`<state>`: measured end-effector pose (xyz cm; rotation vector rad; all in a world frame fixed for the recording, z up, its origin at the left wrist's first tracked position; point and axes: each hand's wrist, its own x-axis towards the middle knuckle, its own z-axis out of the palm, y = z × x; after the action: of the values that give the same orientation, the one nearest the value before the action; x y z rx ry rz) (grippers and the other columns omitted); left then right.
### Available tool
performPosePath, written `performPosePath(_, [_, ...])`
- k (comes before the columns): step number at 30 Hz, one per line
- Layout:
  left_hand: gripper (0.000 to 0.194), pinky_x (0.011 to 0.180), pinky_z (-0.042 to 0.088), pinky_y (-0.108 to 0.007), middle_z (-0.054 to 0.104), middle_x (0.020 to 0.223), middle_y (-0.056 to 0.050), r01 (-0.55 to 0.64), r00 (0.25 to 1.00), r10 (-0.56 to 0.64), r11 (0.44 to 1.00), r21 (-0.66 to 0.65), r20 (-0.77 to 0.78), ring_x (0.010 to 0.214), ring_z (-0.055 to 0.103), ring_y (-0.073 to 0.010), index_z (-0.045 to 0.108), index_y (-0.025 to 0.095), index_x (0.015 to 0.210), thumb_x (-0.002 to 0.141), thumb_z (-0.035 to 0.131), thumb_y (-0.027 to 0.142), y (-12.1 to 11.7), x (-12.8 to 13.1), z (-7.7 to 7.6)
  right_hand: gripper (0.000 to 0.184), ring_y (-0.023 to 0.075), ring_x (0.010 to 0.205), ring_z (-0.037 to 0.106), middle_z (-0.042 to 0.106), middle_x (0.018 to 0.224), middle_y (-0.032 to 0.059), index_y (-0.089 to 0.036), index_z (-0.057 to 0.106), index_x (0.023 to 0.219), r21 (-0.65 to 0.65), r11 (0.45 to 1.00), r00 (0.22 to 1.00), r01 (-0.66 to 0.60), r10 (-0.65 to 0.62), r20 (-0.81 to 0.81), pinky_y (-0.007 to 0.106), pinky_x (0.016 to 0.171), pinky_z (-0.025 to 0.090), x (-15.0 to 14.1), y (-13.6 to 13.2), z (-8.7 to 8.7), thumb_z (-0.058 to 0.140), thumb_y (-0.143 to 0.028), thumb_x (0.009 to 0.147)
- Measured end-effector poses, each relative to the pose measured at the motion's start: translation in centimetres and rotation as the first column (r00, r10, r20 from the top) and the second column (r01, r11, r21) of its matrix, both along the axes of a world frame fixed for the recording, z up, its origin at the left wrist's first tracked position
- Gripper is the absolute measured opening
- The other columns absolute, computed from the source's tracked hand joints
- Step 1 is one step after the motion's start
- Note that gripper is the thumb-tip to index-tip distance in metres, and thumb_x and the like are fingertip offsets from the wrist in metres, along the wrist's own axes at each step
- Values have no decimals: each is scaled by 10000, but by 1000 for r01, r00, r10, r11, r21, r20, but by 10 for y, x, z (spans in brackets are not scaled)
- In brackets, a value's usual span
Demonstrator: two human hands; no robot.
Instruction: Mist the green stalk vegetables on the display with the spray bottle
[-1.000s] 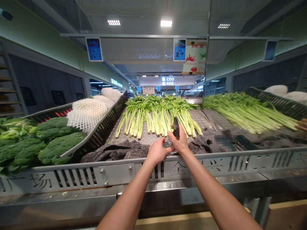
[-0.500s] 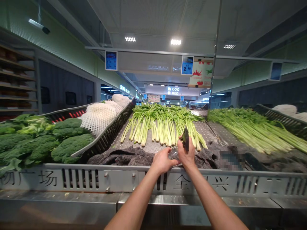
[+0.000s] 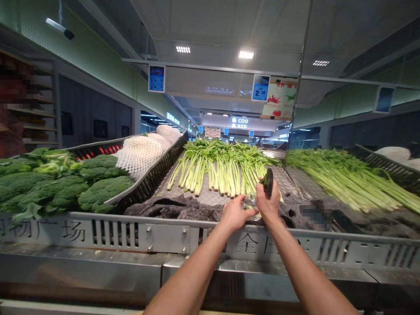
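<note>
My right hand [image 3: 269, 203] is closed around the dark head of what looks like a spray bottle [image 3: 251, 200]. Its clear body shows between my two hands. From the left, my left hand [image 3: 236, 213] curls its fingers and thumb against that clear body. Both hands are just above the front rim of the display, over a crumpled dark grey cloth [image 3: 183, 209]. Beyond them a row of celery [image 3: 219, 170] lies on a metal surface, stalk ends toward me and leaves away. My right hand covers some stalk ends.
Broccoli [image 3: 61, 186] fills the left side, beside a black slatted crate wall [image 3: 154, 179] and white foam netting [image 3: 144, 153]. A grey slotted rail [image 3: 114, 234] runs along the front. The mirror [image 3: 344, 175] at right reflects celery. Price signs [image 3: 260, 87] hang overhead. A blurred person [image 3: 11, 109] stands far left.
Both hands have moved slightly right with the bottle, and its dark head leans differently. The view has shifted a little, and a person has appeared at the far left.
</note>
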<state>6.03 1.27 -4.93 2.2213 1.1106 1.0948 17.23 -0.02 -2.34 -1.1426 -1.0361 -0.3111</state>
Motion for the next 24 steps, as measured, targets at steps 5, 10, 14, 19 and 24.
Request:
performPosePath(5, [588,775,418,-321,571,1066,-54,44,991,-43,999,3,-124,934,532,-237,495,227,1086,579,568,514,-3,4,-1,243,171,691,530,577,754,33,-169,535,852,-35,999,999,19,-20,-25,289,660,391,13,0,-14,458,-302,663])
performPosePath(10, [605,780,414,-322,562,1083,-62,36,988,-37,999,-7,-150,936,532,-245,479,221,1113,585,562,504,-2,2,-1,274,176,735,533,582,811,46,-166,531,895,-19,1000,999,16,-15,35,299,698,390,12,0,-21,461,-318,678])
performPosePath(14, [602,787,410,-327,563,1086,-64,47,990,-46,999,0,-133,962,521,-254,474,219,1122,592,562,491,-3,2,-2,296,187,782,538,586,861,62,-158,519,926,18,1000,999,25,-25,31,311,731,388,11,-2,-21,463,-317,683])
performPosePath(19, [563,784,413,-319,579,1060,-58,77,991,-74,997,22,-115,948,531,-241,487,229,1109,607,559,473,-3,1,-4,314,201,777,546,590,862,70,-158,513,940,25,993,991,116,-114,-67,313,723,386,10,-8,-22,464,-329,681])
performPosePath(24, [524,784,414,-299,595,1027,-52,114,984,-109,993,27,-140,926,544,-216,510,225,1085,619,557,459,-3,-2,-3,268,193,715,550,593,780,58,-164,525,874,-19,992,979,127,-128,-158,292,678,390,10,-11,-22,464,-326,669])
